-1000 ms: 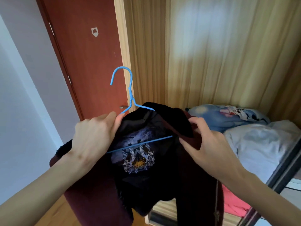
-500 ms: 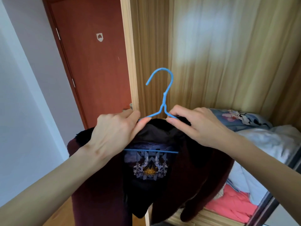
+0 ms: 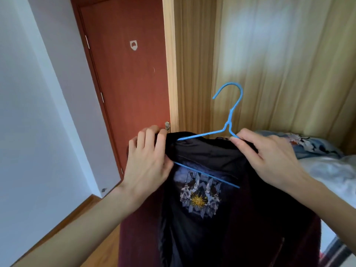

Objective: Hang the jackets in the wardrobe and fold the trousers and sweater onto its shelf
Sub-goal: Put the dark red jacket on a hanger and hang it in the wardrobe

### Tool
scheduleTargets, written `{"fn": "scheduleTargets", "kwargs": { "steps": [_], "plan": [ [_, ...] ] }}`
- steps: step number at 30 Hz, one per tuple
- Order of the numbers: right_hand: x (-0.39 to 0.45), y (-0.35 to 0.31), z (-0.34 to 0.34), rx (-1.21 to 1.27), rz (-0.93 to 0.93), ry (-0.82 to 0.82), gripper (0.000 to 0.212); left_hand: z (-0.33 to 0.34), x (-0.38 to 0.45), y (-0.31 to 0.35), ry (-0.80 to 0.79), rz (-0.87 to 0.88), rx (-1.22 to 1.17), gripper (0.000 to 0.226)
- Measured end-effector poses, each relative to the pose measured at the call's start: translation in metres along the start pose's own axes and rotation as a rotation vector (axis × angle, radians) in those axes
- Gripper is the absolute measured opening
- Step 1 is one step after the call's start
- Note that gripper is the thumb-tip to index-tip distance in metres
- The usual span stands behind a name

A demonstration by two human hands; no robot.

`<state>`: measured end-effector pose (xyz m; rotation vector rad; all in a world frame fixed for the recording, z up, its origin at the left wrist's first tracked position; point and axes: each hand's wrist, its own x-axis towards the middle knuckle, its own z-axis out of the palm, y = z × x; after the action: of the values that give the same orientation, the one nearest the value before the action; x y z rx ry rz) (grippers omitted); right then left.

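Observation:
A dark maroon jacket [image 3: 260, 228] with a black lining and a crest print hangs open in front of me on a blue wire hanger [image 3: 230, 114]. The hanger's hook points up before the wardrobe's wooden back wall [image 3: 279, 64]. My left hand [image 3: 148, 162] grips the jacket's left shoulder over the hanger's arm. My right hand [image 3: 267, 160] pinches the right shoulder and collar right beside the hanger's neck. The hanger's lower bar crosses the lining above the print.
A red-brown door [image 3: 125, 74] stands to the left of the wardrobe's side panel [image 3: 171, 74]. Folded bedding [image 3: 316, 149] and white cloth [image 3: 333, 174] lie on the wardrobe shelf at the right. A white wall and wood floor are at the left.
The hanger with the jacket has shifted right and up toward the wardrobe opening. My hands have spread apart along the shoulders, and the jacket has been drawn over the hanger.

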<state>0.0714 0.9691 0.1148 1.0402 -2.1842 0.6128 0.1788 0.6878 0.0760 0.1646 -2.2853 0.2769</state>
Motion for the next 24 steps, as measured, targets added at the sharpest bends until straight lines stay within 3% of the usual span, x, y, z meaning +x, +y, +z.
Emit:
{"fn": "scheduleTargets", "kwargs": {
  "steps": [3, 5, 7, 9, 11, 15, 18, 24],
  "plan": [
    [-0.003, -0.003, -0.003, -0.003, 0.033, -0.001, 0.044, 0.007, 0.012, 0.014, -0.085, -0.18, 0.04, 0.063],
    [-0.006, 0.0, -0.004, 0.027, 0.073, 0.001, 0.04, 0.012, 0.018, 0.017, -0.145, -0.216, -0.002, 0.062],
    [-0.008, 0.003, -0.005, 0.032, 0.092, 0.013, 0.04, 0.022, 0.023, 0.022, -0.17, -0.209, -0.163, 0.048],
    [-0.009, 0.005, -0.005, 0.029, 0.097, 0.023, 0.036, 0.031, 0.027, 0.03, -0.156, -0.147, -0.335, 0.033],
    [-0.011, 0.009, -0.005, 0.044, 0.105, 0.045, 0.033, 0.037, 0.034, 0.03, -0.149, -0.095, -0.41, 0.031],
    [-0.017, 0.025, -0.002, -0.078, 0.066, 0.047, 0.039, 0.029, 0.074, 0.009, -0.082, -0.004, -0.369, 0.028],
    [-0.026, 0.033, 0.013, -0.147, 0.04, -0.024, 0.024, 0.009, 0.107, 0.011, -0.057, 0.127, -0.302, 0.029],
    [-0.03, 0.053, 0.024, -0.076, 0.265, 0.127, 0.022, -0.003, 0.063, 0.042, -0.037, 0.274, -0.383, 0.025]
  ]
}}
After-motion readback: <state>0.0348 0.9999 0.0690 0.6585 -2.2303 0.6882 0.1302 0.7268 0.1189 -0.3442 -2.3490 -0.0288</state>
